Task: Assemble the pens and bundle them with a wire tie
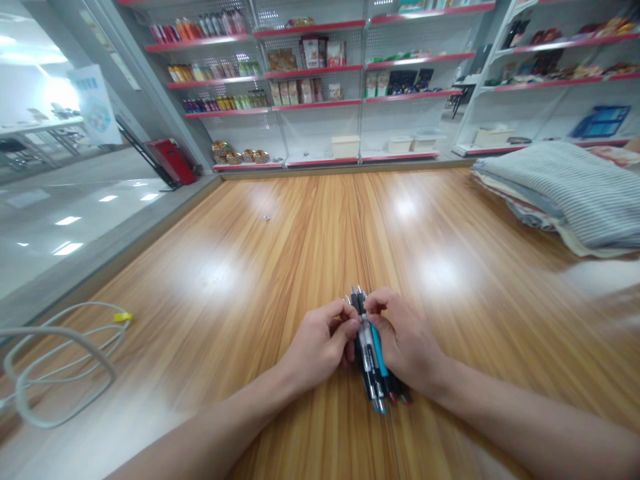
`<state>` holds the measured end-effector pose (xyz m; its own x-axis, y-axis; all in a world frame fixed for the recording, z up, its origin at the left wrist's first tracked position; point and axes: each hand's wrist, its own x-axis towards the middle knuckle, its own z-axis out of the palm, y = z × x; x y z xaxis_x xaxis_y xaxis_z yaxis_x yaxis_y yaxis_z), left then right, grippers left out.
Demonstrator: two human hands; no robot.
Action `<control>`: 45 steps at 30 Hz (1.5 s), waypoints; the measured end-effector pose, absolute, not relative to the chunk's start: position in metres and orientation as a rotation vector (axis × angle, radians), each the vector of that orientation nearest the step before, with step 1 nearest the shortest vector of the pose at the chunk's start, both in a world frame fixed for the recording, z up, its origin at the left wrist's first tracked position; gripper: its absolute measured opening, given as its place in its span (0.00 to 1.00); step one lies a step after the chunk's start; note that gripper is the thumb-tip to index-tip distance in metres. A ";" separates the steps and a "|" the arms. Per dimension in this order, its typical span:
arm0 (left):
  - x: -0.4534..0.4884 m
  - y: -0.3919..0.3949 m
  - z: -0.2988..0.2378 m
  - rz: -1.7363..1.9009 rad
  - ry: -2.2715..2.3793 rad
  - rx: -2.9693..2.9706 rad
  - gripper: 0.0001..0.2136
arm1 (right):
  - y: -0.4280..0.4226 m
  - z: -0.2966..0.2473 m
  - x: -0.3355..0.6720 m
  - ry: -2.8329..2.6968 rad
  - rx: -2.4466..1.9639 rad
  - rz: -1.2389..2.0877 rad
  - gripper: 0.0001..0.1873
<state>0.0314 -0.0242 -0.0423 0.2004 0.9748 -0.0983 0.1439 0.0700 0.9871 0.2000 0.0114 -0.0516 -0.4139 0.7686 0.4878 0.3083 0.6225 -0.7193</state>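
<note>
A bundle of several pens (368, 353) lies on the wooden table in front of me, tips and clips pointing roughly away and toward me. Most are black or clear, and one has a bright blue barrel (379, 351). From the left side, my left hand (324, 337) is closed, thumb and forefinger pinched at the upper part of the bundle. My right hand (404, 339) curls in from the right, its fingers closed on the same part and covering some pens. Whether anything thin is between the fingertips is too small to tell.
A loose white cable (65, 380) with a yellow tag (123, 317) coils at the left. Folded striped cloths (565, 193) are stacked at the right. A tiny object (267, 218) sits farther back on the table (310, 227). Stocked shelves (320, 103) stand beyond the far edge.
</note>
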 end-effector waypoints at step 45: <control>0.023 -0.032 -0.011 0.658 1.406 1.696 0.04 | 0.007 -0.049 0.204 -1.956 -0.758 1.061 0.13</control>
